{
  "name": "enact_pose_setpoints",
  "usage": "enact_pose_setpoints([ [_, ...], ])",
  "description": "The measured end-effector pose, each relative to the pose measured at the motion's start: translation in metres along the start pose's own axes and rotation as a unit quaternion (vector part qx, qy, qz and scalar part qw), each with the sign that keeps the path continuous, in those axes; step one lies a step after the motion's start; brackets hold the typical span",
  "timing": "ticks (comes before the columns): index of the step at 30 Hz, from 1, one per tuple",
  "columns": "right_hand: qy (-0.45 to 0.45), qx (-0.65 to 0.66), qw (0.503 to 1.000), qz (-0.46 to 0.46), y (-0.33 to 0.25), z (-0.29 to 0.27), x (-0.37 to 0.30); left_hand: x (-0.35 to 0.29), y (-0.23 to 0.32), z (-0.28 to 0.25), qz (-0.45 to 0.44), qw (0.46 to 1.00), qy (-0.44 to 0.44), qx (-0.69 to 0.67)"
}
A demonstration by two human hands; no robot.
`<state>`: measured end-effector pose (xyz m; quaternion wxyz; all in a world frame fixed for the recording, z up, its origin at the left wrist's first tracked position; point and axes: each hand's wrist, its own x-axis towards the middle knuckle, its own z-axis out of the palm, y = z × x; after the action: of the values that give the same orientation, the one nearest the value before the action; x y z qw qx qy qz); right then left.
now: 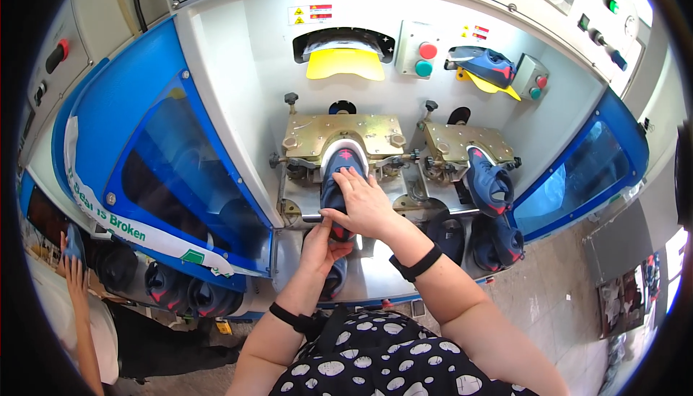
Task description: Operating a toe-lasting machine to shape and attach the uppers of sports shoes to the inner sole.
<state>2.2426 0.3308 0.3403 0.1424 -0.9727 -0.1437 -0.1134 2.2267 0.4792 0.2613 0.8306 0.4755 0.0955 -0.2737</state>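
A dark blue shoe upper (334,197) with pink marks sits toe-first in the rounded notch of the left brass-coloured clamp (310,133). Across its top lies my right hand (363,202), fingers closed together over the upper and thumb reaching toward the collar. My left hand (317,250) is curled at the heel end, thumb against it; part of its grip is hidden. On the right, a second blue shoe upper (491,185) rests in another clamp (473,143), with no hand on it.
A yellow flap (345,64) hangs from a slot in the back wall. Another shoe upper (491,67) lies on the right slot's flap. Beside the slots are button boxes (419,49). Blue window panels (184,158) flank the bay. More uppers (497,243) stand below; a co-worker's hand (74,270) shows far left.
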Motion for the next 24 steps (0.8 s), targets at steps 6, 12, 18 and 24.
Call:
enact_pose_setpoints([
  [6,0.065,0.018,0.998,-0.004,0.005,0.001,-0.009,0.007,-0.002,0.0,0.021,1.0,-0.002,-0.014],
  [12,0.254,0.13,0.956,0.06,0.043,0.024,-0.108,0.002,0.001,-0.011,0.017,1.0,-0.009,-0.008],
  [18,0.142,-0.056,0.845,0.513,0.148,0.019,-0.224,-0.015,-0.039,-0.016,-0.207,0.958,-0.172,0.099],
  [24,0.075,0.017,0.893,0.444,0.147,0.025,-0.26,0.006,-0.05,0.032,-0.275,0.907,-0.229,0.223],
])
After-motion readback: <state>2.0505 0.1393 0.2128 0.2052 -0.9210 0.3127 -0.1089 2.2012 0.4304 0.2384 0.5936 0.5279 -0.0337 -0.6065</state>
